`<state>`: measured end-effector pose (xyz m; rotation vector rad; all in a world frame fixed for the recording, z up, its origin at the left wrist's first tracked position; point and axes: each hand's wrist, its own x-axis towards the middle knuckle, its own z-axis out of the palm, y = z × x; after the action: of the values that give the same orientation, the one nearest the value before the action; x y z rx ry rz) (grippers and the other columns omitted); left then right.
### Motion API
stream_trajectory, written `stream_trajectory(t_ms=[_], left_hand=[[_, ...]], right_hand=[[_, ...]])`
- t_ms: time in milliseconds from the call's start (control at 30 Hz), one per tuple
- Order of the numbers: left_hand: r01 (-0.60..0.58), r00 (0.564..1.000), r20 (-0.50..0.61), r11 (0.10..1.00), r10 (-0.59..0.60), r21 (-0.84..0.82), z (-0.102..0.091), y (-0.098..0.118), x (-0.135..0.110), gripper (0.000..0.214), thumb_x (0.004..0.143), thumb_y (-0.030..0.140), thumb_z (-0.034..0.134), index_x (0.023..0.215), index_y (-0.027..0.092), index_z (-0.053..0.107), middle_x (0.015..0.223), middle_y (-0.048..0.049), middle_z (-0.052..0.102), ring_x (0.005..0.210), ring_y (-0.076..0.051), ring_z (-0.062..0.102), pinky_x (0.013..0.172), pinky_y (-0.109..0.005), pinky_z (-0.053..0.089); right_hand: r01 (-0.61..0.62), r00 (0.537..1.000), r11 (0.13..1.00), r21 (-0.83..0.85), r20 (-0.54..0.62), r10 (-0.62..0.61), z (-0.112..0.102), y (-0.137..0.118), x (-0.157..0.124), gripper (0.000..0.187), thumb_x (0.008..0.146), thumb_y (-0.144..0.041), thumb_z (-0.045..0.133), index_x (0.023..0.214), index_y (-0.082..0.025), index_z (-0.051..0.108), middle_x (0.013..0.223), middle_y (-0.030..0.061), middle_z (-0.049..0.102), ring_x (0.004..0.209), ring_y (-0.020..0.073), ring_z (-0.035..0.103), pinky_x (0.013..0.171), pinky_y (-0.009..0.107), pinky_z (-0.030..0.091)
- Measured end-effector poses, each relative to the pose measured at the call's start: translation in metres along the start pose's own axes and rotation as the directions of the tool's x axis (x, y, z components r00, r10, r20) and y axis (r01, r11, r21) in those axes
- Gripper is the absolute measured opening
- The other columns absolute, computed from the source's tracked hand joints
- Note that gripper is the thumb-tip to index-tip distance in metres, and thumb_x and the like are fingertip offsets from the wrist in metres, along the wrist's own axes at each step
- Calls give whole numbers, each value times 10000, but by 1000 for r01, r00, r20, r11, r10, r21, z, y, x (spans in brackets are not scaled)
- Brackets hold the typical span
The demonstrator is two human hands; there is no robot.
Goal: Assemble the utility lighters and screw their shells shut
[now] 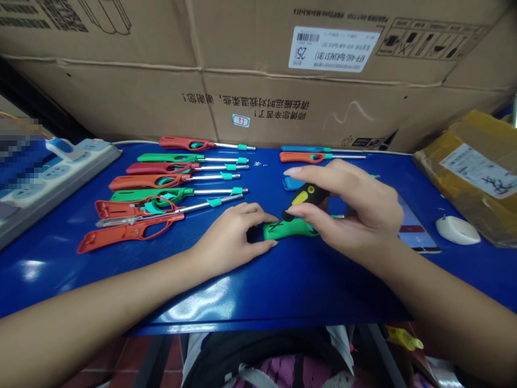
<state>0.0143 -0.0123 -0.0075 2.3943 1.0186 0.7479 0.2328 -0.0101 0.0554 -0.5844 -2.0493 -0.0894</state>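
My left hand (236, 231) rests on the blue table, thumb and index finger at either side of the butt end of a green long-nosed lighter (278, 229), steadying it. My right hand (359, 202) holds a small screwdriver (301, 199) with a black and yellow handle. Its index finger is raised off the handle, and the thin shaft slants down to the green lighter's body near my left fingertips. My right hand covers much of the lighter's front part. Just behind, a blue lighter (291, 184) is partly hidden by that hand.
Several long-nosed lighters (157, 180) lie in a row at left, with an opened orange lighter (129, 231) nearest. A blue lighter (302, 149) and an orange lighter (302, 157) lie farther back. Around them are a power strip (52, 178), phone (416, 231), white mouse (458, 230) and cardboard boxes (250, 81).
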Motion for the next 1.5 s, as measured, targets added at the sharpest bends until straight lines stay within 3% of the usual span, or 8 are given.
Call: stream_trajectory(t_ms=[167, 367, 567, 733, 967, 1133, 1333, 1500], left_hand=[[31, 999, 21, 999, -30, -34, -2, 3, 1, 287, 855, 275, 780, 1118, 183, 711, 1031, -44, 682, 966, -225, 654, 881, -377, 525], [43, 999, 21, 998, -43, -39, -3, 6, 1, 250, 855, 249, 769, 1090, 186, 712, 996, -42, 677, 930, -225, 644, 857, -379, 519], [49, 998, 30, 998, -48, -33, -3, 4, 1, 287, 852, 277, 777, 1116, 184, 713, 987, -46, 665, 919, -224, 633, 849, -378, 518], [22, 1000, 10, 1000, -21, -17, -2, 3, 1, 301, 850, 269, 781, 1132, 194, 710, 966, -30, 664, 895, -207, 642, 814, -348, 519], [40, 999, 21, 999, -39, -30, -2, 2, 0, 300, 855, 291, 775, 1132, 195, 713, 1002, -41, 672, 930, -220, 639, 857, -378, 530], [38, 999, 21, 999, -37, -12, -1, 2, 0, 287, 859, 290, 767, 1128, 204, 714, 1008, -41, 672, 922, -217, 644, 838, -365, 530], [15, 1000, -3, 1000, -15, -25, -1, 2, 0, 296, 852, 282, 781, 1125, 195, 708, 985, -32, 669, 919, -210, 637, 842, -362, 521], [45, 999, 23, 998, -45, -35, -2, 3, 1, 275, 857, 279, 769, 1109, 186, 706, 1014, -51, 678, 925, -227, 640, 850, -388, 528]], right_hand=[[-99, 987, 990, 103, 140, 84, -1, 2, -2, 469, 1023, -184, 452, 1486, -246, 481, 1387, 75, 658, 1019, 194, 721, 809, 347, 632], [41, 997, 999, 22, 71, -42, -3, -3, -1, 334, 920, -265, 718, 1242, -205, 656, 967, 38, 741, 807, 162, 678, 736, 298, 598], [9, 992, 992, 129, 124, -26, -2, -4, -4, 477, 1013, -154, 436, 1483, -217, 482, 1254, 81, 689, 1005, 196, 683, 870, 379, 583], [13, 1000, 999, 50, 27, -15, -1, -2, -2, 330, 921, -213, 702, 1249, -227, 665, 907, 14, 728, 725, 145, 633, 714, 290, 576], [-86, 973, 987, 133, 222, 55, -3, 0, -5, 491, 1049, -186, 376, 1530, -275, 407, 1401, 56, 639, 1078, 202, 702, 888, 375, 607], [6, 997, 998, 62, 78, -11, 0, 0, -4, 445, 949, -247, 669, 1381, -298, 575, 1161, 30, 752, 831, 184, 717, 748, 338, 624], [-75, 990, 988, 132, 127, 58, 2, 1, -5, 434, 1016, -182, 458, 1441, -256, 506, 1332, 65, 685, 1123, 220, 694, 906, 388, 623], [-14, 998, 981, 192, 60, 3, 2, -2, -5, 447, 967, -208, 619, 1401, -281, 539, 1174, 45, 736, 920, 182, 732, 795, 337, 638]])
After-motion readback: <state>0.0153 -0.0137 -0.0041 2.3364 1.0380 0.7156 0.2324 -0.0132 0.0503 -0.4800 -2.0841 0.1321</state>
